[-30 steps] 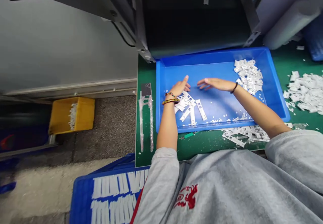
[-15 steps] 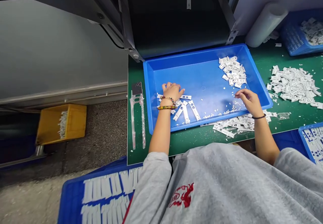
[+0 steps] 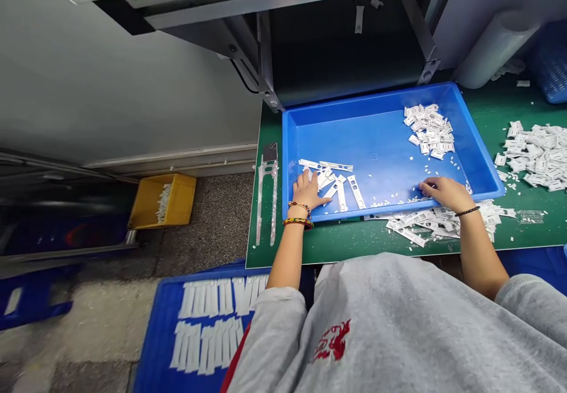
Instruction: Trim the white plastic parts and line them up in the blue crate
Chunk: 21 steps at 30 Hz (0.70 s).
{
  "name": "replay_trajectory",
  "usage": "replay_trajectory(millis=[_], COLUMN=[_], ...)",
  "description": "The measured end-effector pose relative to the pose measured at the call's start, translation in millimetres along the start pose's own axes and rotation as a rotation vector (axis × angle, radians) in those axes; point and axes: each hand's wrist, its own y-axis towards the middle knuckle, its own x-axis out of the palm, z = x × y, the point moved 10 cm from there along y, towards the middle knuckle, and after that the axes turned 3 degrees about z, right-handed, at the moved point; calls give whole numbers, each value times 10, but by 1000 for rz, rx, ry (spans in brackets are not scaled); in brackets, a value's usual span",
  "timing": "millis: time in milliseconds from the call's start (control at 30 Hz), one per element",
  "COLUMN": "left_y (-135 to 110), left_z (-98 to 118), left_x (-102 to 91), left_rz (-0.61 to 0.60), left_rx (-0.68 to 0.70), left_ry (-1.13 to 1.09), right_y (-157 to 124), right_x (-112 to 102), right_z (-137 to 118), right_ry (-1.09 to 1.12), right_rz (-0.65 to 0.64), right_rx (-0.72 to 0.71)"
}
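We have our left hand (image 3: pixel 305 191) palm down at the near left end of a blue tray (image 3: pixel 481 139), fingers lightly spread and thumb held out to the side. Its fingertips lie over a loose group of white strips (image 3: pixel 355 192); we cannot make out whether it has hold of any. The strips lie in the left part of the tray, several crossing one another.

Our right hand (image 3: pixel 445 193) is low by the tray's near rim, fingers curled and tips drawn close together. We cannot tell if anything is pinched between them. White crumbs (image 3: pixel 385 200) are scattered along the tray floor beside it.

In the tray's far right corner we see a pile of small white pieces (image 3: pixel 429 133). The tray sits on a green surface (image 3: pixel 354 239), with a larger white heap (image 3: pixel 543 156) to its right and more flat white scraps (image 3: pixel 407 234) along its near side. To the left lies a narrow forked frame (image 3: pixel 260 204). Below, on the floor, we see a yellow bin (image 3: pixel 181 204) holding white bits.
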Motion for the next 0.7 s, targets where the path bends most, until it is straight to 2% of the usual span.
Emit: replay_trajectory(millis=[167, 300, 467, 567, 700], left_y=[259, 426, 391, 268, 87], left_z=[10, -16, 33, 77, 106], left_x=[-132, -283, -406, -534, -685], left_rz=[114, 169, 193, 273, 424], left_rx=[152, 196, 195, 179, 117], left_ry=[-78, -139, -183, -203, -254], right_y=[-27, -35, -23, 53, 333], right_x=[97, 154, 165, 154, 218], right_z=[-29, -96, -208, -433, -1065], right_ry=[-176, -268, -329, -334, -288], right_rz=[-69, -108, -189, -240, -273], right_rx=[59, 70, 12, -91, -309])
